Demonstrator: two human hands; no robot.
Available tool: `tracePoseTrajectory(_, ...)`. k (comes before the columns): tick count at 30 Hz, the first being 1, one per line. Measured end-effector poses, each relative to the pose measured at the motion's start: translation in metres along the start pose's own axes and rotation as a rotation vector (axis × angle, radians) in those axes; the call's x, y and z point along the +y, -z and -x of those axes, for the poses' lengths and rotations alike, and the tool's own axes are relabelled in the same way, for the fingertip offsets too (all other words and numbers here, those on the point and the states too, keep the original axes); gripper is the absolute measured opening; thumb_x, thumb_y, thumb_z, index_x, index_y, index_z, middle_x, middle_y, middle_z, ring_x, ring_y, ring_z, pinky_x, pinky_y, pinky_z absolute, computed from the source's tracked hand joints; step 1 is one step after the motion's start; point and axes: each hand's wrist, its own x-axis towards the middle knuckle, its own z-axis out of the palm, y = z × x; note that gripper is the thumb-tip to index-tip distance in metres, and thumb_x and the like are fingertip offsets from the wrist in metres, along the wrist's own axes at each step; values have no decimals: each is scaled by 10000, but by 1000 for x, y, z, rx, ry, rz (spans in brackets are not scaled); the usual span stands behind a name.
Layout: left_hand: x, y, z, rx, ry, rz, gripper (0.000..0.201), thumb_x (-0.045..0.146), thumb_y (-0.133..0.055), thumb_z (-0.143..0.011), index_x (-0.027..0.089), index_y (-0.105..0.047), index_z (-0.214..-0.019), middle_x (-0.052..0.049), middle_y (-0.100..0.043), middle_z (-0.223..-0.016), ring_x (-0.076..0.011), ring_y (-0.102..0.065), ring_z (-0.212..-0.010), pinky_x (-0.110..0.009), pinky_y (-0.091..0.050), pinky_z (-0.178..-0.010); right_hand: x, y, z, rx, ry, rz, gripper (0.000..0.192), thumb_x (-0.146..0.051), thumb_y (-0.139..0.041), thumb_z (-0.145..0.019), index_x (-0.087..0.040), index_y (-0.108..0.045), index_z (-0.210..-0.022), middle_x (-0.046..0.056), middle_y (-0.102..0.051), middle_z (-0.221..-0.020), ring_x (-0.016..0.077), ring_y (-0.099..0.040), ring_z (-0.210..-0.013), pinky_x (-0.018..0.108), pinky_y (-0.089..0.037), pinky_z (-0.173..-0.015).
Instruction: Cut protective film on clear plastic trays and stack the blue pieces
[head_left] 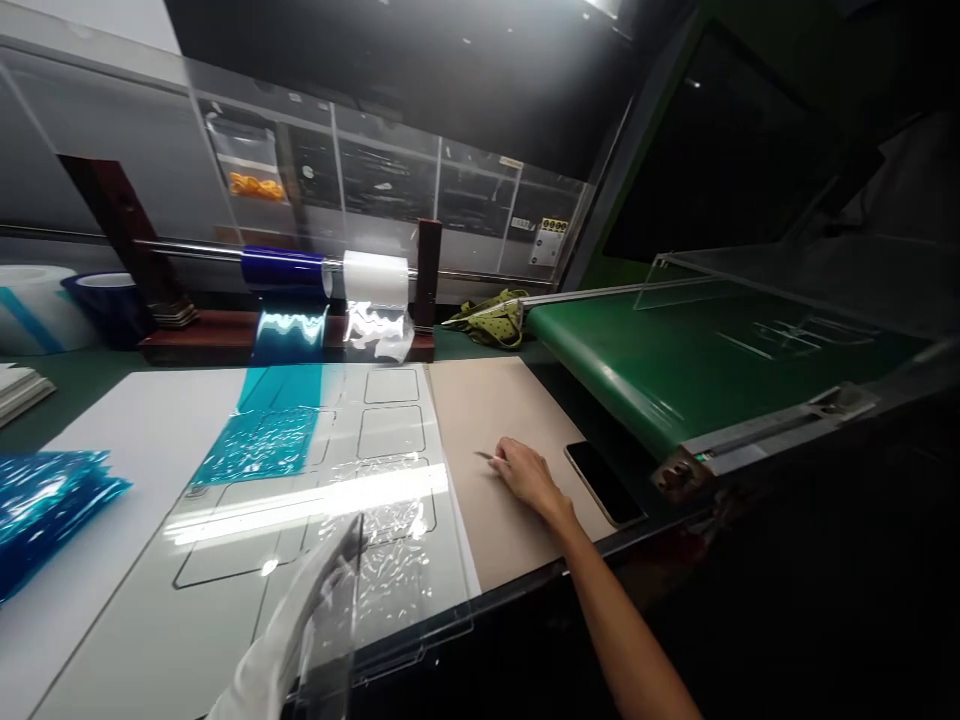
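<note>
Right hand (525,472) near cardboard (480,420) edge

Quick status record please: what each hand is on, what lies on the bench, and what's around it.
right hand: rests on the brown board, fingertips at a small thin blade-like tool
left hand: gloved, lifting clear film off the clear panel
blue film: lies across the panel's far part
film rolls: blue and white, on a bar at the back
phone: dark, beside the board
conveyor belt: green, to the right
</note>
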Motion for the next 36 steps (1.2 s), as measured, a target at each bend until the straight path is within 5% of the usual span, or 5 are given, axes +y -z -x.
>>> tracePoseTrajectory(5,20,0,7,-17,-70,-117,555,467,-556,-787,315,-510,-1319,-40,-646,-1153,-292,-581,-1150,-467,-445,-1053,-46,21,57,-73,58,-175,358,-378,-244,-1022,-188,-548,-1030,-42,-497,-643,118,-497,-567,234,-406,-573)
tracePoseTrajectory(13,54,-3,12,-124,-334,-539,540,166,-434,-870,347,-433,-1379,-15,-575,-1294,-213,-561,-1185,-387,-456,-1048,-121,28,138,-316,58,-494,424,-588,-397,-924,-239,-637,-942,28,-640,-855,167,-577,-816,251,-450,-736)
tracePoseTrajectory(18,60,-7,14,-138,-346,-586,539,101,-336,-894,330,-440,-1371,-18,-568,-1304,-184,-546,-1193,-371,-455,-1040,-128,27,139,-428,-45,-440,615,-715,-777,-483,-227,-579,-800,-15,-553,-758,127,-468,-670,191,-407,-543)
tracePoseTrajectory(30,68,-17,12,-235,-435,-611,690,130,-493,-840,378,-285,-1449,-32,-576,-1287,-234,-566,-1169,-392,-487,-998,-116,23,148,-380,-75,-421,616,-648,-831,-429,-233,-526,-766,-24,-519,-742,132,-468,-677,200,-460,-576)
tracePoseTrajectory(36,75,-28,8,-241,-520,-629,769,-23,-282,-860,437,-156,-1463,-2,-591,-1250,-168,-585,-1116,-336,-494,-966,-97,15,158,-345,-71,-431,627,-616,-853,-409,-224,-545,-789,-9,-534,-780,141,-494,-703,213,-501,-611)
